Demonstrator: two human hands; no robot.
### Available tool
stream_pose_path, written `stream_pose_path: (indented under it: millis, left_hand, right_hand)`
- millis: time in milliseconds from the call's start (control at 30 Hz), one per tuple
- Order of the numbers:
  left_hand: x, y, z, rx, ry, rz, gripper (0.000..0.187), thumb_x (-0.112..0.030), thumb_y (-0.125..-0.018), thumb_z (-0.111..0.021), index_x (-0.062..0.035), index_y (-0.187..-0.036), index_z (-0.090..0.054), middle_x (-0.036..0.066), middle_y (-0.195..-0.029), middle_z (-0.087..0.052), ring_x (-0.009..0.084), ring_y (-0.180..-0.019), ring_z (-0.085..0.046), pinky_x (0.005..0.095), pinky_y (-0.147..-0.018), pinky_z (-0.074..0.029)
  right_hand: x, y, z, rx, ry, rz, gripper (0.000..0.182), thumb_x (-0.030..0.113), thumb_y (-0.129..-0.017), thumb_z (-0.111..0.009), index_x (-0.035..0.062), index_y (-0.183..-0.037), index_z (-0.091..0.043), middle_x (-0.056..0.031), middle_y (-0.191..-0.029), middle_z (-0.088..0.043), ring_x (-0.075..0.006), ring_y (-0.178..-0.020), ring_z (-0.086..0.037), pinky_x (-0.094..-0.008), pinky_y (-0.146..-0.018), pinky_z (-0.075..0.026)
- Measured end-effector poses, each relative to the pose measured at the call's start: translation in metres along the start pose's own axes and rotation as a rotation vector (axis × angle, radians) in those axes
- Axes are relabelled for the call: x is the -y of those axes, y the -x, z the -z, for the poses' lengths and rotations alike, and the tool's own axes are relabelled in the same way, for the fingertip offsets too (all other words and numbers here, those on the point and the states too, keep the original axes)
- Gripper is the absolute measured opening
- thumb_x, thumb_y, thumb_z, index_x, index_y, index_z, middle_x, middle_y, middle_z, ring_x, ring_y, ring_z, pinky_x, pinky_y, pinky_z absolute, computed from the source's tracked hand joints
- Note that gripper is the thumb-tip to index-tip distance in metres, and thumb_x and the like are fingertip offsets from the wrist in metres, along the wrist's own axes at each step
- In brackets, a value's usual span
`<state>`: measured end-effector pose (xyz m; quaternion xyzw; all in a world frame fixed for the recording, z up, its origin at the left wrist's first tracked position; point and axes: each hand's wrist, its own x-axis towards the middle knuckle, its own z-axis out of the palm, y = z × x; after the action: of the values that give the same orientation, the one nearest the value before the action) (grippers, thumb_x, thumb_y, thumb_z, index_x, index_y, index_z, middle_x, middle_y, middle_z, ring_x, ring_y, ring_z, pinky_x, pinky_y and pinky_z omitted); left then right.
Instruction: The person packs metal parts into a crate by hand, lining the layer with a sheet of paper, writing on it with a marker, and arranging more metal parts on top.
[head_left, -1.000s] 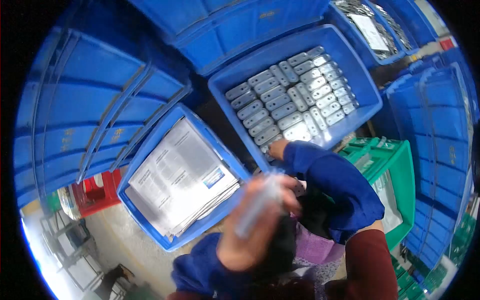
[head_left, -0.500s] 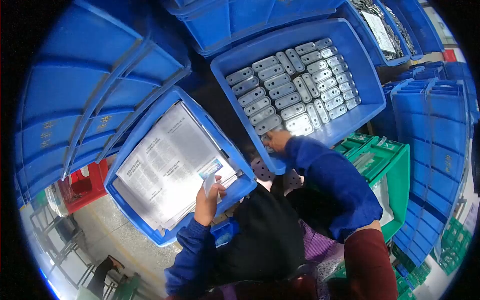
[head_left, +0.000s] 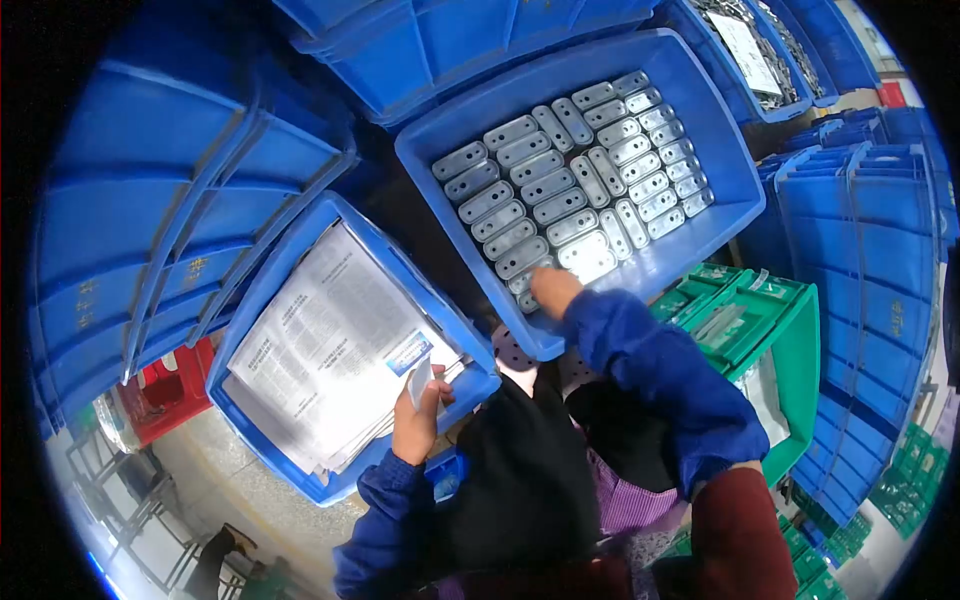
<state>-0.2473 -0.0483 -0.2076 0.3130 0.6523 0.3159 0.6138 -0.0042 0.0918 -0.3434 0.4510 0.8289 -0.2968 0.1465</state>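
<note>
My left hand [head_left: 416, 420] is closed on a small white slip [head_left: 421, 383], pinched upright between thumb and fingers at the near right edge of a stack of printed paper sheets [head_left: 310, 345]. The sheets fill a blue bin [head_left: 232, 402]. Over the near left corner of a second blue bin [head_left: 735, 200], my right hand [head_left: 556, 291] reaches down to the metal plates [head_left: 522, 257]. These are silvery, oblong and round-ended, with dark holes, laid in rows. My right fingertips are blurred and partly hidden, at the corner plates; whether they grip one does not show.
Stacked blue bins [head_left: 150, 200] rise at the left, and more blue bins [head_left: 860, 240] stand at the right. A green crate [head_left: 805, 370] is beside my right arm. Far right, a bin holds metal pieces under a paper sheet [head_left: 745, 50]. A red crate [head_left: 180, 395] sits on the floor.
The view has shifted slightly, so the bins sit a little differently. My right hand has drawn its fingers in at the bin's near corner. My left hand keeps the white slip.
</note>
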Motion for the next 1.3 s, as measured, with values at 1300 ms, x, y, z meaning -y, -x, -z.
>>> stream_pose_path:
  millis: [1300]
  left_hand:
    - [0.004,0.007,-0.006,0.092,-0.165,-0.130,0.032,-0.023,-0.091,-0.046,0.0040,-0.107,-0.052,0.005,-0.077,-0.058,0.0130,-0.071,-0.055,0.0268,-0.072,-0.044]
  right_hand:
    - [0.021,-0.002,0.018,-0.171,-0.205,-0.283,0.016,0.015,-0.075,-0.053,0.0058,-0.078,-0.066,-0.0158,-0.081,-0.065,-0.0315,-0.078,-0.064,-0.0423,-0.066,-0.051]
